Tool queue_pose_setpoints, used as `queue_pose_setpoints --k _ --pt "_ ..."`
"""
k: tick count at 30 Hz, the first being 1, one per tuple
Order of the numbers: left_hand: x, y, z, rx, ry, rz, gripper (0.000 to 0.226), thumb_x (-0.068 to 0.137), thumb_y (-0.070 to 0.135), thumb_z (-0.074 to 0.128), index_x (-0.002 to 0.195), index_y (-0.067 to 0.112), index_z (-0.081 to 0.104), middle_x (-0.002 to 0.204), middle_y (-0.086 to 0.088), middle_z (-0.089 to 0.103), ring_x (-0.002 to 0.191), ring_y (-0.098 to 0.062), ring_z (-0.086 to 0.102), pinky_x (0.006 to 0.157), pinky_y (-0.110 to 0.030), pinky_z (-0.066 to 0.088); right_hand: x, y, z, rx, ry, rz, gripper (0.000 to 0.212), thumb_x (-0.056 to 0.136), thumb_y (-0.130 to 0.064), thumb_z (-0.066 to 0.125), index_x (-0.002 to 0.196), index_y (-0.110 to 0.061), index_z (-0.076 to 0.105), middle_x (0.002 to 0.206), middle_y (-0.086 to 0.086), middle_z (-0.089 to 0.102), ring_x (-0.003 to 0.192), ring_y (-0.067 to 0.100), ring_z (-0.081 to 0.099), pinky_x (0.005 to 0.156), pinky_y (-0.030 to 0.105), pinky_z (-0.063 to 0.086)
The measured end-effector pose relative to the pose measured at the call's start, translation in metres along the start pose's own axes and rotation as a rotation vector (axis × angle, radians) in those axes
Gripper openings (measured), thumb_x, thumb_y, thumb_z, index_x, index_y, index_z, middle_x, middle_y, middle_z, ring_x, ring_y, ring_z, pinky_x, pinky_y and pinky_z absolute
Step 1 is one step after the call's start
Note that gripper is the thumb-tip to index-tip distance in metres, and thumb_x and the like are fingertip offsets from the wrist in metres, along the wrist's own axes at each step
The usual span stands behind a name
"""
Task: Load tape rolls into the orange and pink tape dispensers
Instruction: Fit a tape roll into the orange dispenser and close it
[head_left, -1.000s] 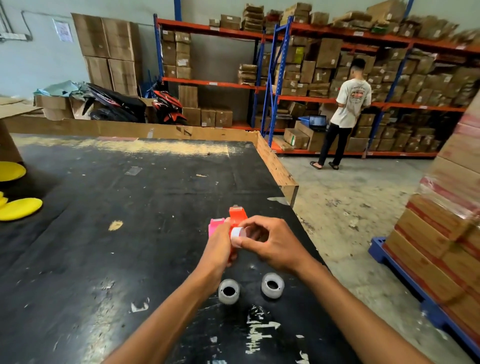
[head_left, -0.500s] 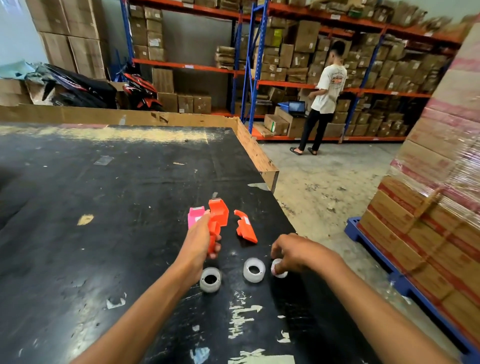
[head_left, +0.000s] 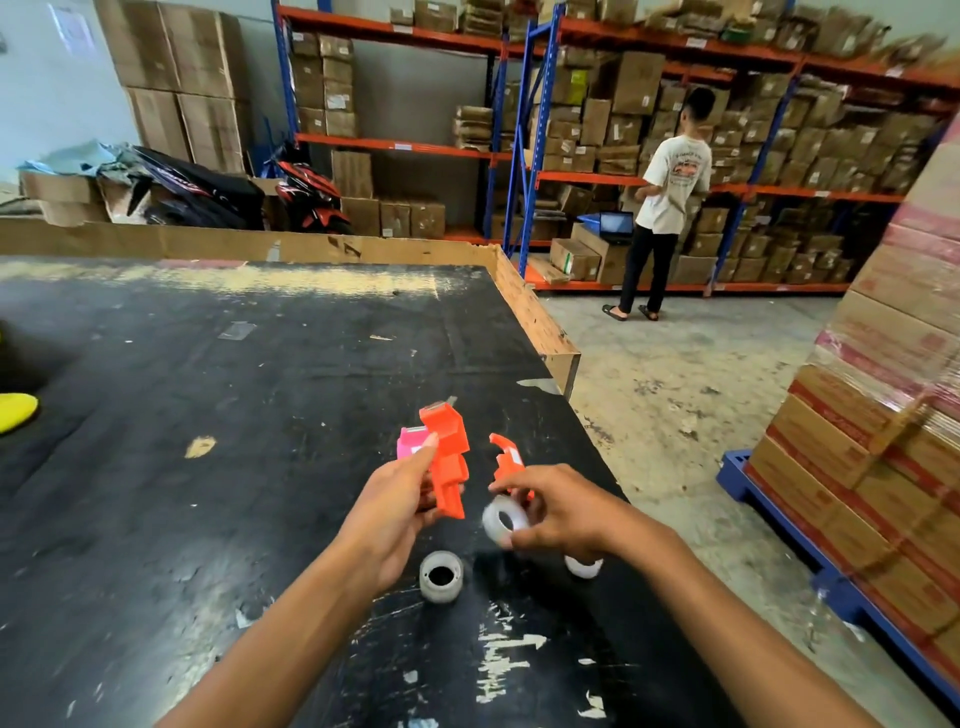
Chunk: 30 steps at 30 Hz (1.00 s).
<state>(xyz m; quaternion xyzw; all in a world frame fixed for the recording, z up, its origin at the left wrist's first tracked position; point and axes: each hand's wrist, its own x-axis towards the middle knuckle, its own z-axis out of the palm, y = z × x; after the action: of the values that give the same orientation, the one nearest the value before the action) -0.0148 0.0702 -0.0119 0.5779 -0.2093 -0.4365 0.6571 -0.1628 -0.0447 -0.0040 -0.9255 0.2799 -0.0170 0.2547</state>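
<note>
Orange dispenser I'm gripping in left hand; right hand pinching tape roll, half-hiding another roll.

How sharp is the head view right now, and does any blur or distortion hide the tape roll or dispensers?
Head view: the hands are fairly sharp; the tape roll in the right hand is slightly smeared by motion but readable. The orange dispenser in the left hand is crisp. Wide-angle bending curves the shelving and the wrapped carton stack, which blur toward the frame edge. Lighting is even, without harsh glare.
</note>
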Motion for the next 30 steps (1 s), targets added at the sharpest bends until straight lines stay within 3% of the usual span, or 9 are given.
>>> queue_pose_setpoints --k 2,5,8,12,17,21,25,27,30 --pt "-0.003 0.005 -0.003 -0.003 0.002 0.034 0.043 0.097 0.036 0.046 0.11 0.0 0.067 0.096 -0.014 0.071 0.089 -0.024 0.062 0.077 -0.031 0.051 0.002 -0.009 -0.006 0.247 0.103 -0.075 0.06 0.071 -0.016 0.081 0.126 -0.023 0.058 0.096 0.002 0.061 0.072 -0.005 0.056 0.075 0.022 0.051" --pt "-0.006 0.009 -0.008 -0.001 -0.018 0.073 0.045 0.096 0.034 0.048 0.115 -0.003 0.065 0.099 -0.018 0.071 0.084 -0.023 0.065 0.068 -0.025 0.055 0.0 -0.026 -0.015 0.494 0.202 -0.169 0.057 0.071 -0.005 0.081 0.12 -0.023 0.06 0.096 -0.004 0.063 0.075 0.001 0.061 0.073 0.024 0.056" --pt "-0.01 0.012 -0.013 0.01 -0.027 0.095 0.044 0.092 0.038 0.053 0.108 0.0 0.069 0.096 -0.018 0.075 0.078 -0.021 0.07 0.063 -0.024 0.058 -0.001 -0.039 -0.02 0.571 0.183 -0.243 0.051 0.071 0.0 0.079 0.116 -0.016 0.062 0.091 -0.01 0.066 0.076 -0.003 0.066 0.068 0.013 0.053" --pt "-0.015 0.014 -0.02 0.067 0.038 0.189 0.051 0.079 0.048 0.061 0.096 0.001 0.072 0.092 -0.024 0.075 0.078 -0.029 0.07 0.071 -0.034 0.057 0.001 -0.049 -0.02 0.62 0.14 -0.277 0.053 0.072 0.005 0.077 0.121 -0.009 0.062 0.09 -0.003 0.068 0.075 0.0 0.067 0.058 0.007 0.049" --pt "-0.021 0.015 -0.022 0.085 0.11 0.269 0.048 0.077 0.048 0.063 0.088 0.003 0.074 0.081 -0.021 0.076 0.067 -0.024 0.071 0.058 -0.029 0.058 0.005 -0.054 -0.015 0.605 0.167 -0.326 0.066 0.069 0.002 0.08 0.128 -0.017 0.057 0.105 0.01 0.069 0.091 0.017 0.071 0.082 0.025 0.057" --pt "-0.025 0.01 -0.014 0.031 0.145 0.27 0.051 0.077 0.052 0.059 0.086 0.004 0.074 0.07 -0.012 0.074 0.058 -0.013 0.068 0.051 -0.023 0.053 0.009 -0.062 -0.01 0.652 0.184 -0.357 0.079 0.066 -0.003 0.083 0.131 -0.031 0.049 0.108 0.008 0.069 0.094 0.021 0.071 0.086 0.029 0.057" --pt "-0.025 0.007 -0.02 -0.024 0.071 0.143 0.05 0.085 0.054 0.054 0.091 0.01 0.077 0.092 -0.021 0.076 0.081 -0.026 0.071 0.065 -0.03 0.053 0.009 -0.067 -0.008 0.551 0.184 -0.355 0.072 0.069 -0.016 0.083 0.127 -0.038 0.049 0.107 -0.006 0.072 0.092 0.016 0.069 0.086 0.019 0.053" --pt "-0.023 0.009 -0.026 -0.079 0.042 0.095 0.046 0.081 0.052 0.057 0.09 0.011 0.078 0.09 -0.016 0.077 0.075 -0.023 0.072 0.065 -0.03 0.052 0.013 -0.064 -0.013 0.613 0.189 -0.311 0.06 0.073 -0.019 0.08 0.127 -0.029 0.054 0.103 -0.006 0.073 0.091 0.012 0.07 0.087 0.023 0.055" --pt "-0.022 0.011 -0.032 -0.148 0.061 0.076 0.041 0.072 0.049 0.063 0.078 0.013 0.079 0.075 -0.011 0.073 0.058 -0.015 0.065 0.065 -0.032 0.051 0.038 -0.033 -0.018 0.569 0.446 -0.09 0.018 0.081 -0.023 0.073 0.099 -0.023 0.071 0.083 -0.001 0.074 0.08 0.018 0.072 0.081 0.039 0.059"
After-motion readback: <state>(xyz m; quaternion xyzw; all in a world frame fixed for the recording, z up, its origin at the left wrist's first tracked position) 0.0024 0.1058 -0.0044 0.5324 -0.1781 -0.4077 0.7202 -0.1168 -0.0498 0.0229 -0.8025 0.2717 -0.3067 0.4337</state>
